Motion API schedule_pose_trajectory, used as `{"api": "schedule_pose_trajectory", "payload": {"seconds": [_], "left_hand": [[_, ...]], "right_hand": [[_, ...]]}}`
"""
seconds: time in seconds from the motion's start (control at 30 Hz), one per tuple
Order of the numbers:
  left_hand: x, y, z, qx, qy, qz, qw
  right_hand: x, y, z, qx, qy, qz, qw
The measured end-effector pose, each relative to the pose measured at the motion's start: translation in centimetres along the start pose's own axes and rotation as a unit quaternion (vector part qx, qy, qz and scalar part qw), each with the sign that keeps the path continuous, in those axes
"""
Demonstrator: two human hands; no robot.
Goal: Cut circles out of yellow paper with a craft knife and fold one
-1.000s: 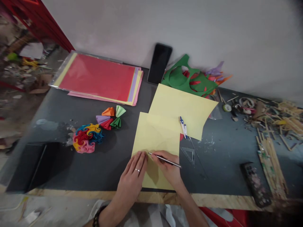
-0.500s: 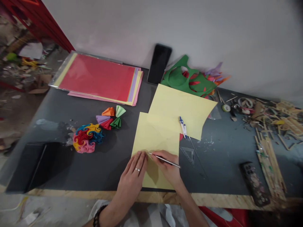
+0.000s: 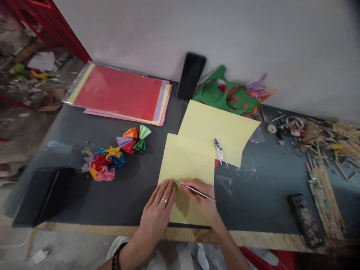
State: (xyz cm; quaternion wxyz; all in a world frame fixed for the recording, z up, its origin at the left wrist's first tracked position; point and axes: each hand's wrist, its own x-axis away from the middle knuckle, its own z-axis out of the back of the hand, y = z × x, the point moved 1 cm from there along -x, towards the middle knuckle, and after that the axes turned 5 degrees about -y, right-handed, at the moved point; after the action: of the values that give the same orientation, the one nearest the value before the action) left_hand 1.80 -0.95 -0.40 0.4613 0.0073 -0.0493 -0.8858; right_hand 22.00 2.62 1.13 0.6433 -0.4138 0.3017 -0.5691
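My left hand lies flat on a yellow paper sheet, fingers stretched and close together. Just to its right, my right hand is closed around a slim silver pen, whose tip points at the sheet beside my left fingertips. Whether the tip touches the paper I cannot tell. Behind lies a second yellow sheet, partly overlapped by the first. A blue and white compass rests at that sheet's lower part. A clear set square is on the dark tabletop, right of my right hand.
Packed coloured paper lies back left. Folded paper pieces and a curled paper cluster sit left, near a black stand-like object. A phone leans on the wall beside green cut-outs. Wood scraps cover the right side.
The whole view has shifted slightly, so everything appears a little further right. Both hands keep nearly the same place on the sheet, with the pen still held in my right hand.
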Motion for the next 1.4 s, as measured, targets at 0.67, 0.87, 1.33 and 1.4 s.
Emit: {"api": "schedule_pose_trajectory", "payload": {"seconds": [0.67, 0.87, 1.33, 1.4], "left_hand": [[-0.3, 0.3, 0.3, -0.004, 0.006, 0.012, 1.000], [-0.2, 0.3, 0.3, -0.001, -0.008, 0.012, 1.000], [-0.3, 0.6, 0.2, -0.026, -0.007, -0.009, 1.000], [-0.3, 0.6, 0.2, -0.028, -0.006, -0.010, 1.000]], "right_hand": [[2.0, 0.7, -0.5, -0.004, 0.039, -0.022, 0.999], [3.1, 0.8, -0.5, 0.024, 0.053, -0.027, 0.998], [4.4, 0.3, -1.3, 0.071, 0.114, -0.013, 0.991], [4.4, -0.1, -1.4, 0.075, 0.132, -0.005, 0.988]]}}
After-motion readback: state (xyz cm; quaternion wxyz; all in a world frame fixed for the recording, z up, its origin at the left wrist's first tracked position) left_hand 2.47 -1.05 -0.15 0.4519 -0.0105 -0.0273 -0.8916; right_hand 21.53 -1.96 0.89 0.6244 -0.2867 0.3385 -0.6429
